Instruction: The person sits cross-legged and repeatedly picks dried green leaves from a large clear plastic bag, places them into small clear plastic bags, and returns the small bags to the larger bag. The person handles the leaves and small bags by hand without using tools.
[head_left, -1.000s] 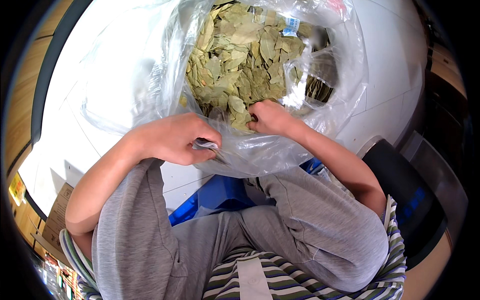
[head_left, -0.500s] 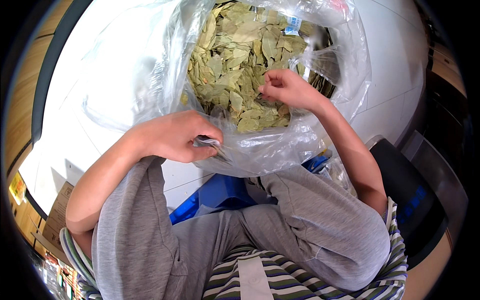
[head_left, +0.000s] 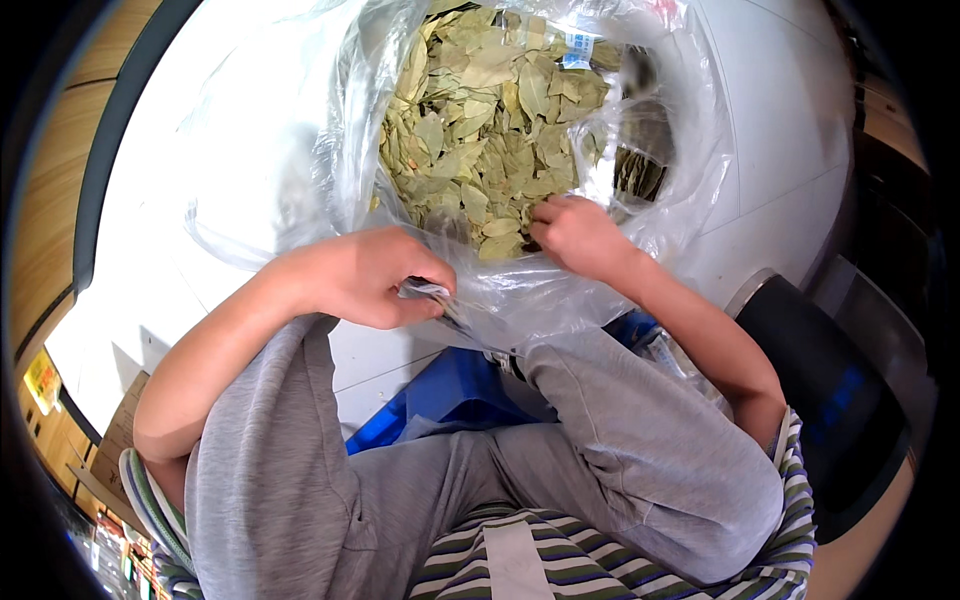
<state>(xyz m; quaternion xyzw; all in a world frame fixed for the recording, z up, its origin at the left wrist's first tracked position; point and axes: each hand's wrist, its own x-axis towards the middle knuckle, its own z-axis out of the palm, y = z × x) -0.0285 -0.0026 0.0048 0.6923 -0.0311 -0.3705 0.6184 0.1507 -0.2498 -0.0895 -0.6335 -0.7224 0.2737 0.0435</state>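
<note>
A large clear plastic sack [head_left: 345,150] lies wide open in front of me, full of flat, dried green-brown bay leaves [head_left: 480,130]. My right hand [head_left: 578,235] is down among the leaves at the sack's near side, its fingers curled and pinching at leaves there. The fingertips are partly hidden. Over my left knee, my left hand [head_left: 375,280] pinches crumpled clear plastic [head_left: 435,292] between thumb and fingers, just outside the leaves. Whether this plastic is a small bag or the sack's edge I cannot tell. A blue and white label [head_left: 578,48] rests on the leaves.
A blue plastic bin [head_left: 460,385] stands on the white tiled floor [head_left: 775,180] between my legs. To my right is a black cylindrical object [head_left: 815,390]. A cardboard box [head_left: 115,440] and wooden cabinets [head_left: 50,180] are on the left.
My right hand has come down and nearer to me, from above the middle of the leaves to their near edge. My left hand keeps its pinch on the plastic, shifting only slightly.
</note>
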